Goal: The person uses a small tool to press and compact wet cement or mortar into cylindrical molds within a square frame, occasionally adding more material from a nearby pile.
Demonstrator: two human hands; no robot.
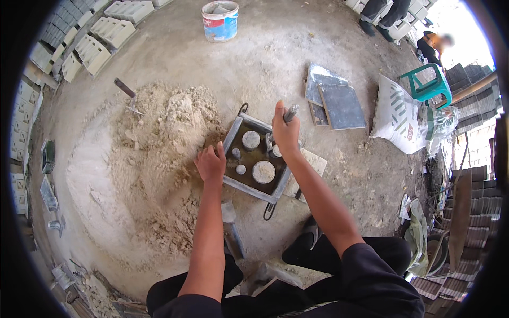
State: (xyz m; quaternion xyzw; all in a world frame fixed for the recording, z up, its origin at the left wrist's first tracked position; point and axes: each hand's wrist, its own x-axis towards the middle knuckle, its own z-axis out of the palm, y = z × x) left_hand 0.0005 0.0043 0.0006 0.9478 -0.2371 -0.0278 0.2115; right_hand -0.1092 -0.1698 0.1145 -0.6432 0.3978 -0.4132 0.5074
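A square grey metal mould (246, 189) with a looped handle at two opposite corners sits on the ground in front of me. Inside are a dark, wet-looking bottom, two large round pieces (263, 172) and several small ones (240, 169). My right hand (286, 133) is closed around a tool with a grey, rounded handle (291, 112), over the mould's right side. The tool's lower end is mostly hidden by the hand, so its kind is unclear. My left hand (211, 164) is by the mould's left edge, thumb apart from the fingers, holding nothing visible. Whether it touches the frame I cannot tell.
A pile of sandy powder (159, 143) lies to the left, with a handled tool (125, 88) stuck in it. Flat plates (342, 106), a white sack (395, 114) and a green stool (432, 85) are at right. A bucket (219, 24) stands ahead; people are at the far right.
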